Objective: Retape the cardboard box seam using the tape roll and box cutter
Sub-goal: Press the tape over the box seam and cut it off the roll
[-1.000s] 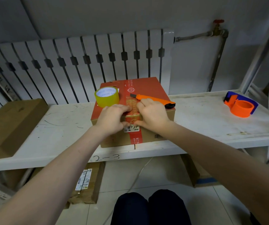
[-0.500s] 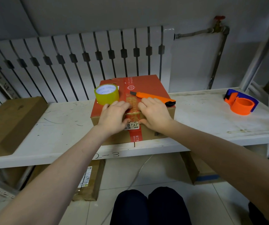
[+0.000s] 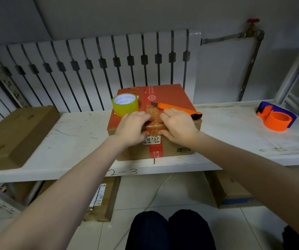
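A cardboard box (image 3: 170,98) with a red top stands on the white shelf (image 3: 69,141). A red tape strip runs along its middle seam and down the front. On the box's top lie a yellow tape roll (image 3: 125,104) at the left and an orange box cutter (image 3: 176,110) at the right. My left hand (image 3: 131,129) and my right hand (image 3: 178,126) press flat on the box's front top edge, either side of the seam, fingers over a shiny tape piece. Neither hand holds a tool.
An orange and blue tape dispenser (image 3: 276,118) sits at the shelf's right. A flat brown box (image 3: 13,136) lies at the left. A white radiator (image 3: 98,69) stands behind. More cardboard boxes (image 3: 230,192) rest on the floor beneath, near my knees (image 3: 168,230).
Both hands stay on the box's front edge; the fingers have shifted slightly along the tape at the seam. The view has tilted a little.
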`<state>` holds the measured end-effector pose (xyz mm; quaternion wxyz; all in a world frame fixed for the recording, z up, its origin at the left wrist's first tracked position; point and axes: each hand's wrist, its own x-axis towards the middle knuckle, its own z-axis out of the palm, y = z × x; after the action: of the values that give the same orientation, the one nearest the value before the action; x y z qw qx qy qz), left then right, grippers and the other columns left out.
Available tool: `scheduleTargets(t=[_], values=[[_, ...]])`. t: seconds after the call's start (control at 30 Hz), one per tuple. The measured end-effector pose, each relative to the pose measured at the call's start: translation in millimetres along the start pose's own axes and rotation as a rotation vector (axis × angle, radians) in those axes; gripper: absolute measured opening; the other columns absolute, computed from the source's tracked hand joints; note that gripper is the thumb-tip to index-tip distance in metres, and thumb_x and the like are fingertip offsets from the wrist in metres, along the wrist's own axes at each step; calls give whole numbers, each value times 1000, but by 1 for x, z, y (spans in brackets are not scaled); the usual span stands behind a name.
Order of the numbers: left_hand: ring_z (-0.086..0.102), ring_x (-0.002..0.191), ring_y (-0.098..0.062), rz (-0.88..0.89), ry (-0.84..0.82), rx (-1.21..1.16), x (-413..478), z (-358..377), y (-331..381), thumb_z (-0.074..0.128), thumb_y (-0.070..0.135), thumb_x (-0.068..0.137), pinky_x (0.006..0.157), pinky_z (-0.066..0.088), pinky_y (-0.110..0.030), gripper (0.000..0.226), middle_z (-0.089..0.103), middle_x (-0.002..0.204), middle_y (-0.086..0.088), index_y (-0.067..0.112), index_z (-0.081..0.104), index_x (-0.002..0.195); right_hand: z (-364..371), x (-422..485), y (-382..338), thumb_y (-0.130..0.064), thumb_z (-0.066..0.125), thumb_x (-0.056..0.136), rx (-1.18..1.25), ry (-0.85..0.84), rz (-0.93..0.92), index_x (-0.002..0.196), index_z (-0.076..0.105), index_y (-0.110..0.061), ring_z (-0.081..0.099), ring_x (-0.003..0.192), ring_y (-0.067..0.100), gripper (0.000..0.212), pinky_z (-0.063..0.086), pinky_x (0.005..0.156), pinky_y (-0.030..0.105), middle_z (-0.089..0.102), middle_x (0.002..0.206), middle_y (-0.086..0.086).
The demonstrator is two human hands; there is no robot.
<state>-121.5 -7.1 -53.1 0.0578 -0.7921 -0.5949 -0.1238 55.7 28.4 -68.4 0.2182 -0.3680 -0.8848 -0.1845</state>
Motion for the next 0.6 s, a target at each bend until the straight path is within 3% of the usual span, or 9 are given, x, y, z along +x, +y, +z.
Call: scheduleTargets(t=[0.1, 0.17, 0.23, 0.3, 0.33, 0.5, 0.6], values=[[51, 123, -20, 37, -114, -36, 2, -11, -8, 61, 9, 72, 103, 41, -39, 59, 58, 130, 1, 21, 53, 129, -3, 1, 0, -56, 73, 66, -25, -17, 11, 89, 60, -9, 60, 80, 25, 53, 47, 66, 34, 63, 87, 7], [55, 119, -22, 14, -90, -169, 3, -21, -8, 56, 5, 73, 100, 44, -34, 52, 62, 127, -3, 17, 59, 124, -4, 5, -7, -61, 72, 63, -26, -24, 57, 85, 60, -9, 59, 76, 24, 58, 46, 61, 33, 62, 82, 7], [58, 111, -22, -56, 124, -278, 6, -27, -5, 56, 6, 75, 93, 45, -29, 41, 65, 117, -5, 15, 64, 114, -3, 9, -12, -59, 72, 66, -13, -41, 79, 85, 61, -6, 60, 79, 26, 57, 46, 60, 34, 63, 85, 9], [56, 112, -23, -171, 346, -237, 11, -31, -4, 56, 8, 79, 93, 45, -33, 36, 64, 118, -5, 15, 62, 114, -5, 11, -12, -54, 71, 71, -8, -48, 56, 89, 61, -4, 60, 85, 28, 54, 46, 62, 35, 64, 91, 12], [54, 116, -24, -231, 381, -190, 15, -34, -5, 58, 9, 80, 96, 44, -36, 38, 61, 121, -5, 15, 59, 118, -7, 10, -10, -50, 69, 75, 4, -49, 49, 91, 61, -4, 60, 88, 29, 50, 46, 63, 35, 63, 94, 12], [40, 126, -33, -516, 35, 47, 30, -35, -21, 62, 14, 75, 99, 40, -45, 54, 53, 130, -13, 10, 50, 127, -12, 7, -2, -38, 58, 88, 71, -95, 19, 100, 60, -10, 57, 97, 24, 30, 50, 72, 37, 61, 102, 5], [43, 122, -33, -523, 55, 40, 29, -30, -26, 56, 6, 75, 90, 43, -41, 42, 60, 117, -15, 12, 60, 116, -14, 8, 2, -32, 54, 91, 73, -136, 13, 103, 62, -11, 58, 96, 23, 25, 51, 74, 38, 62, 103, 4]])
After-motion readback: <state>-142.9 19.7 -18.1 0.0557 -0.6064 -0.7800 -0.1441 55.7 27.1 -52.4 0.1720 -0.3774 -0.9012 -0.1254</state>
